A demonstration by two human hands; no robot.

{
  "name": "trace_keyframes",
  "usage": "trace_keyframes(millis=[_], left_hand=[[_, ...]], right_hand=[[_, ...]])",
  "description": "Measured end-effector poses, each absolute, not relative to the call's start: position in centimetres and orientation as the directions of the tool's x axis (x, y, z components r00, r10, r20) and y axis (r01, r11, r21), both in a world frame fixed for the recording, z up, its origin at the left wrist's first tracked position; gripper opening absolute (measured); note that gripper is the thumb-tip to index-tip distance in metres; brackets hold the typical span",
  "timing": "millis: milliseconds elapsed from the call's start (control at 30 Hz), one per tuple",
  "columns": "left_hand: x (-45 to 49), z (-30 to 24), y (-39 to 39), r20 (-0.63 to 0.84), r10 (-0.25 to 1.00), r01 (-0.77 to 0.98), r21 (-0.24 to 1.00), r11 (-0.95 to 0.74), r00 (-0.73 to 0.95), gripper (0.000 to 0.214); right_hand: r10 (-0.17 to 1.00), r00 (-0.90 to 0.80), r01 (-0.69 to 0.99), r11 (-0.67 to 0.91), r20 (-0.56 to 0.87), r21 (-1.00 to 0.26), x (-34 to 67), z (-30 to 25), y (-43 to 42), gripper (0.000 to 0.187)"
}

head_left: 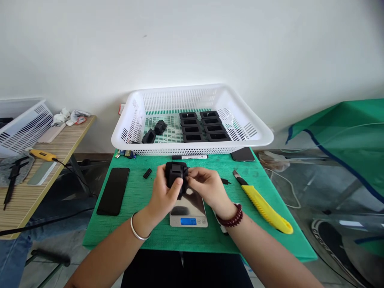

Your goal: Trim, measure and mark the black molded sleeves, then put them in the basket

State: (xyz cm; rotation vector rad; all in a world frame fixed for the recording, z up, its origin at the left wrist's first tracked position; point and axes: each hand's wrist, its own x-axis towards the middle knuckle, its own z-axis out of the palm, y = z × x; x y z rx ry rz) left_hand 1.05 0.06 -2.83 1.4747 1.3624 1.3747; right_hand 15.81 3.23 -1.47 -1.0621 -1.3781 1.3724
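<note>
Over a small kitchen scale (pixel 188 222), I hold a chunky black plastic part (pixel 175 171). My left hand (pixel 162 198) is wrapped round it, thumb across its near face. At the part's right side, the thumb and fingers of my right hand (pixel 211 188) are pinched together on its edge; a small piece between those fingertips might be hidden. The scale's blue display is lit and seems to read 0.0. A small black strip (pixel 147 173) lies on the green cloth left of my hands.
A white basket (pixel 192 150) behind holds several black frames (pixel 192 129) and two loose black parts. Around the scale lie a phone (pixel 113 192), a marker (pixel 189 157) and a yellow-handled cutter (pixel 267 206). A side table (pixel 70 140) on the left bears tools and another basket.
</note>
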Motion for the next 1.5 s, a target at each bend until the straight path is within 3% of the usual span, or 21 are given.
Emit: trace_keyframes(millis=[100, 300, 500, 667, 967, 1133, 1300, 1500], left_hand=[[1.3, -2.8, 0.1, 0.208, 0.976, 0.216, 0.957, -0.191, -0.058, 0.036], [-0.3, -2.1, 0.5, 0.118, 0.952, 0.064, 0.993, -0.104, -0.282, 0.037], [-0.6, -2.1, 0.2, 0.094, 0.964, 0.046, 0.995, -0.085, -0.249, 0.038], [-0.4, -2.5, 0.2, 0.111, 0.969, 0.076, 0.992, -0.096, -0.221, 0.038], [0.2, -3.0, -0.1, 0.146, 0.974, 0.178, 0.977, -0.115, -0.171, 0.036], [0.4, -3.4, 0.0, 0.209, 0.970, 0.267, 0.949, -0.170, -0.127, 0.036], [0.7, -3.6, 0.0, 0.248, 0.966, 0.363, 0.908, -0.207, -0.069, 0.042], [0.6, -3.6, 0.1, 0.266, 0.961, 0.362, 0.905, -0.223, -0.071, 0.043]], right_hand=[[0.986, -0.154, -0.023, 0.064, 0.067, -0.998, 16.0, -1.7, 3.2, 0.015], [0.945, -0.320, 0.102, -0.032, -0.063, -0.994, 15.8, -2.8, 3.0, 0.010], [0.986, -0.148, -0.240, -0.108, -0.073, -0.965, 18.3, -1.9, 5.0, 0.024], [0.981, -0.155, -0.297, -0.158, -0.116, -0.942, 18.7, -2.2, 5.1, 0.024], [0.950, -0.286, -0.137, -0.168, -0.123, -0.976, 16.3, -2.4, 3.7, 0.027], [0.958, -0.287, 0.047, 0.007, -0.007, -0.999, 16.0, -2.5, 3.4, 0.017], [0.965, -0.237, 0.337, 0.194, 0.117, -0.921, 15.9, -2.3, 3.0, 0.010], [0.954, -0.188, 0.468, 0.297, 0.235, -0.832, 16.1, -1.9, 2.8, 0.014]])
